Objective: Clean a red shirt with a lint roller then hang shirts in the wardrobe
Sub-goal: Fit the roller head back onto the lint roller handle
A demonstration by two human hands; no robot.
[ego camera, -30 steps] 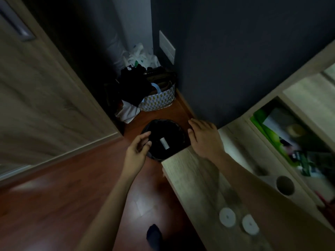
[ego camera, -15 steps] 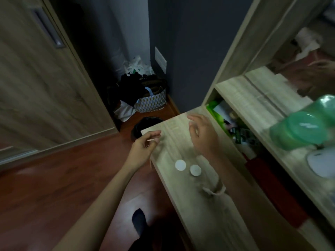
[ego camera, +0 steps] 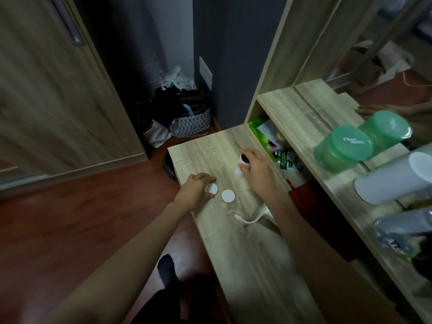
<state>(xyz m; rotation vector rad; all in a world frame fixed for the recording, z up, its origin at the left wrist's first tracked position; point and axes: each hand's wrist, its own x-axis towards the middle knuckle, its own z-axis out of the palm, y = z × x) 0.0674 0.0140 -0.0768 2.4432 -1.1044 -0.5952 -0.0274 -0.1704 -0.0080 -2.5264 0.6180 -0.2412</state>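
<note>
Since a second ago both hands have left the black bin for the wooden desk top [ego camera: 210, 155], so roller cleanup seems over. The left hand [ego camera: 197, 187] rests fingers-down on one white disc [ego camera: 212, 188], not clamped; the right hand [ego camera: 256, 170] curls around a roll-like object [ego camera: 243, 163], probably the lint roller. Counted: two discs, the second [ego camera: 228, 195] between the hands; two green jars [ego camera: 343, 150]. A red fabric [ego camera: 301, 190], perhaps the shirt, lies just right of the right wrist.

Two discs are lying side by side on the desk top [ego camera: 245, 249], the left disc [ego camera: 212, 188] touching the left hand [ego camera: 195, 187], the right disc [ego camera: 228, 195] just beside it. The right hand [ego camera: 256, 170] is resting farther back. A basket [ego camera: 190, 122] is sitting on the floor behind the desk.
</note>
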